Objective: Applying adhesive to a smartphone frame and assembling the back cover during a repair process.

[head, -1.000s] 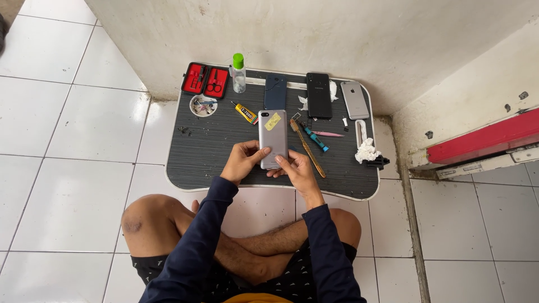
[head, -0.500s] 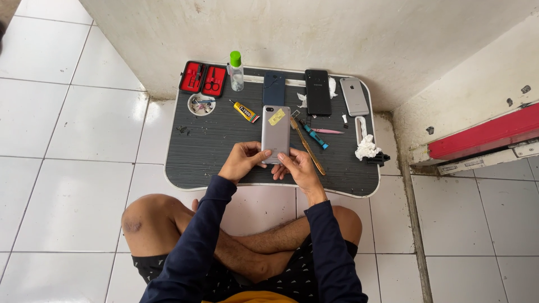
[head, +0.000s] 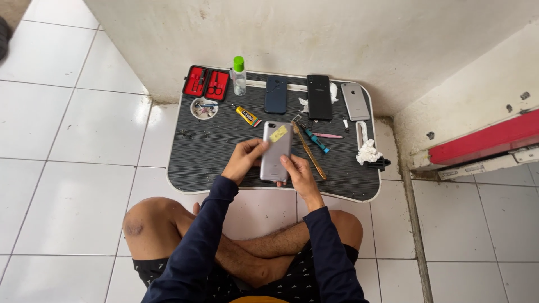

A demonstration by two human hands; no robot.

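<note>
A silver phone [head: 275, 150], back side up, is held over the near middle of a dark ribbed lap tray [head: 213, 151] that sits on the white tiled floor [head: 67, 140]. A small yellow sticker [head: 278, 133] sits on its upper back; what is on the sticker is too small to make out. The left hand [head: 242, 161] grips the phone's left edge, fingers curled against it. The right hand [head: 296, 174] cups the lower right corner, covering that part of the phone, thumb on the back.

Just right of the phone lie a long thin yellowish tool [head: 308, 151] and a teal-handled screwdriver [head: 315, 141], with a pink pick [head: 328, 135] beside them. A yellow glue tube [head: 246, 115] lies just above the left hand; its label is unreadable.

Along the far edge stand a red open tool case [head: 206, 83], a clear bottle with a green cap [head: 239, 75], a dark blue phone [head: 275, 95], a black phone [head: 319, 96] and a grey phone [head: 355, 101], all face down. A small round dish [head: 204, 108] holds tiny parts too small to tell apart. A crumpled white tissue [head: 368, 152] lies near the right rim, partly covering a small black object I cannot identify.

The person's face is out of view; crossed bare legs and dark blue sleeves fill the bottom edge.
</note>
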